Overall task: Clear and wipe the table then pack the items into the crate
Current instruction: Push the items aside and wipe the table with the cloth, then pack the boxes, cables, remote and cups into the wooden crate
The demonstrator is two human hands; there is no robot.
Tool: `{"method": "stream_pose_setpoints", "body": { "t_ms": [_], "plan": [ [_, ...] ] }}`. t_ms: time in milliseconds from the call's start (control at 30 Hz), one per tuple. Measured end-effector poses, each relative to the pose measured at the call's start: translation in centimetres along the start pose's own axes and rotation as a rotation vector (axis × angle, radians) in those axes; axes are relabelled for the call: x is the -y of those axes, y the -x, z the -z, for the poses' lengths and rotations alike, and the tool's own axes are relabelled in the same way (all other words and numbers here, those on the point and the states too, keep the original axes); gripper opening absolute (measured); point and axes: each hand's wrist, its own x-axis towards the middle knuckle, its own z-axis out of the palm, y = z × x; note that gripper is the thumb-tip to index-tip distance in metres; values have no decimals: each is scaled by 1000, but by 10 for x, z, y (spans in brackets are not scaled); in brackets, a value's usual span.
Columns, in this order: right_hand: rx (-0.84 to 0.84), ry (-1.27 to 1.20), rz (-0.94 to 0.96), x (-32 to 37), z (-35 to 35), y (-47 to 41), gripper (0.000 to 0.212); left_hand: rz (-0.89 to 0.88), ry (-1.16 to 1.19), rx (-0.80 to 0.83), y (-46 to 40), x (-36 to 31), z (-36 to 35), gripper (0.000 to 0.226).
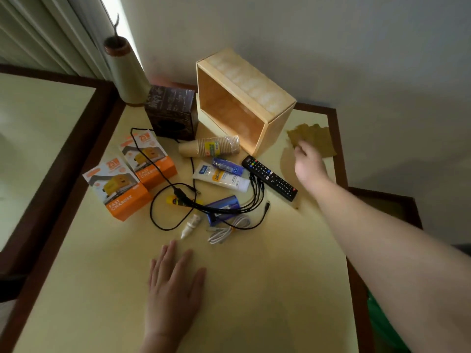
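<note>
1. A cream surface (254,289) with a dark wooden border stands in a corner against a pale wall, and a second one like it lies to the left.
2. The wooden crate (244,103) lies on its side at the back, its open face turned to the left front.
3. The right hand (309,164) reaches far across, fingers curled onto the near edge of a brown cloth (314,140) lying flat just right of the crate.
4. The left hand (175,281) rests flat on the near surface, fingers straight and spread, holding nothing.
5. Between the hands lie two orange charger boxes (122,189), a sleeve of paper cups (210,146), a white tube (221,178), a black remote (270,178), tangled black cables (183,202), a blue box (223,208) and a coiled white cable (226,231).
6. A dark speaker box (172,113) and a cone of thread (128,72) stand at the back left.
</note>
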Motion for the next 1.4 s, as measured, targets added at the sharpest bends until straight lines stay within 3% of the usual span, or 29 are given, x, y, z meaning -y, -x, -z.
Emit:
{"method": "stream_pose_setpoints", "body": {
  "t_ms": [167,267,367,400,533,600,667,733,800,867,1067,1200,1333,1400],
  "plan": [
    [-49,-332,-5,31,-25,82,52,-55,178,-164,-33,-10,35,31],
    [-55,-362,-46,58,-33,88,78,-190,224,-289,-107,-52,85,22],
    [-54,-311,-109,92,-35,72,104,-278,272,-240,-220,-103,123,16],
    [-63,-285,-125,103,-35,65,109,-260,249,-198,-259,-117,130,23],
    [-87,-310,-209,135,-35,35,119,-161,-60,60,-394,-148,133,91],
    [-90,-378,-239,144,-35,20,113,-150,-253,223,-438,-149,121,96],
    [-107,-374,-213,147,-35,10,92,-160,-328,340,-465,-148,110,69],
    [-150,-348,-187,147,-32,6,73,-125,-182,310,-477,-149,104,31],
    [-224,-365,-196,147,-26,7,68,-145,-56,173,-476,-149,100,21],
    [-316,-351,-190,147,-17,18,66,-200,51,40,-462,-150,101,30],
    [-511,-117,22,149,26,110,60,-376,453,-271,-381,-147,159,31],
    [-394,112,15,142,43,193,46,-375,538,-321,-287,-122,204,28],
    [-208,232,-12,110,28,248,26,-281,380,-249,-189,-66,216,27],
    [-130,305,-11,89,12,267,27,-212,313,-242,-144,-39,214,23]
  ]
}}
